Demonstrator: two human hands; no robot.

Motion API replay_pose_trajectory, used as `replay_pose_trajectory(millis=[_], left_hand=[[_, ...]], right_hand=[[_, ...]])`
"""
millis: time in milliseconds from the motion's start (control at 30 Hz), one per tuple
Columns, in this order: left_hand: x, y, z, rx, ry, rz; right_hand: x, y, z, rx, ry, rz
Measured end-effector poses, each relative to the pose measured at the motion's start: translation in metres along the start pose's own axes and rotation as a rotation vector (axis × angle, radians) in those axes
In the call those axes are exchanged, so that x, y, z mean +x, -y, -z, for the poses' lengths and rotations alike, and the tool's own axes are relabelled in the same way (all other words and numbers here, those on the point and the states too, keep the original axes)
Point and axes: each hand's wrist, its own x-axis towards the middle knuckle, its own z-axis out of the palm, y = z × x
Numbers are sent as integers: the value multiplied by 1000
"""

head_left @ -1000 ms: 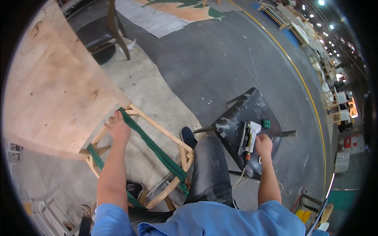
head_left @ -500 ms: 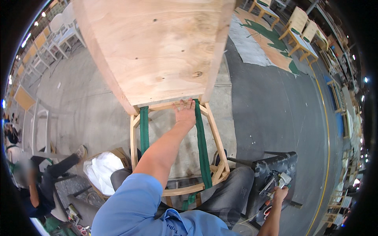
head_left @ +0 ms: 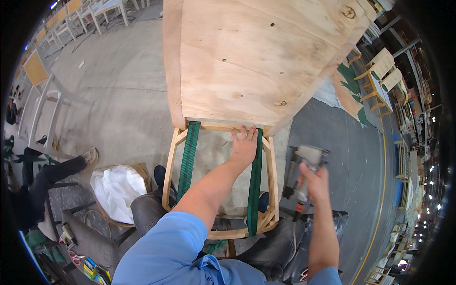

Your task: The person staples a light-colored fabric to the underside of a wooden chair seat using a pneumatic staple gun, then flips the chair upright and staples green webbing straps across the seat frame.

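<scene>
Green webbing runs across the open seat frame (head_left: 223, 185) in two strips, and that is how far this chair has come. One strap (head_left: 188, 159) lies toward my left, stretched from the front rail to the rail under the plywood back (head_left: 256, 57). The other strap (head_left: 255, 183) runs parallel on my right side. Between them the frame is bare, and I see no strips woven crosswise, so I judge the webbing only partly laid.

My left hand (head_left: 244, 146) lies flat with the fingers spread open, palm down at the far end of the right-hand strap, right where it meets the back rail. It presses rather than grips. My right hand (head_left: 314, 183) is closed around the handle of a pneumatic stapler (head_left: 304, 168), held up just beside the frame's right rail but not touching the wood. The tool is blurred, so I cannot tell whether its nose points at the strap yet.

From how things lie, the near ends of both straps look fastened at the front rail, which rests against my knees. The far end under my palm seems to be the one wanting staples; whether any are in it, I cannot make out.

On the concrete floor (head_left: 118, 109) to my left sits a cardboard box (head_left: 121, 190) with white material in it, and another person's leg (head_left: 57, 173) stretches toward it.
</scene>
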Motion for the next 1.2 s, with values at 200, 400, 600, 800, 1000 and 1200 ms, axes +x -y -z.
replay_pose_trajectory(millis=[200,400,600,800,1000,1200], left_hand=[[-2,5,5,-14,0,-39],[0,7,-1,-23,-43,-19],[-2,10,-2,-36,-25,-48],[-1,13,0,-18,-26,-64],[-2,15,-1,-37,-34,-75],[-1,17,-6,-66,-67,-64]], right_hand=[[47,-38,-83,52,102,-116],[82,-65,-109,-71,39,-27],[92,-84,-130,-119,-76,-69],[101,-88,-142,-137,-88,-30],[104,-90,-149,-216,-127,-5],[106,-92,-150,-269,-143,56]])
